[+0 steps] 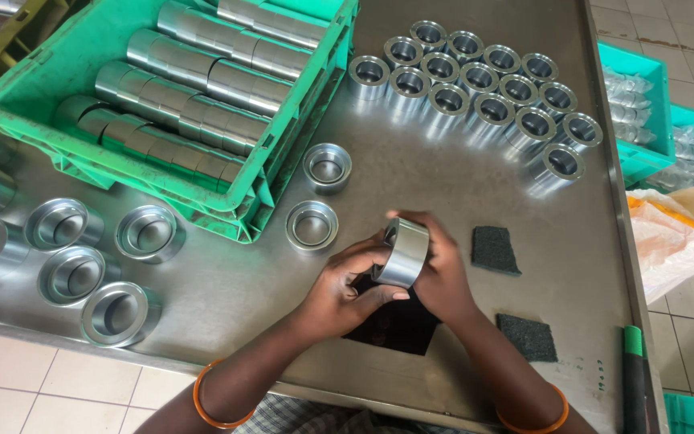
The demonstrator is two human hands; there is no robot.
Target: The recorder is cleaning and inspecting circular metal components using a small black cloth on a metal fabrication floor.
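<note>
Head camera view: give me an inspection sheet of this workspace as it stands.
Surface: bare steel table, scuffed.
Job's things: short shiny metal ring held on edge by both hands, over a black abrasive sheet.
Clutter: cluster of upright metal rings far right; two loose rings; larger flanged metal cups at left; green plastic crate of stacked metal cylinders; two dark abrasive pads.
Grippers: left hand and right hand, fingers wrapped on the ring.
Cables: nothing seen.
Surroundings: tiled floor, green bins at right.
</note>
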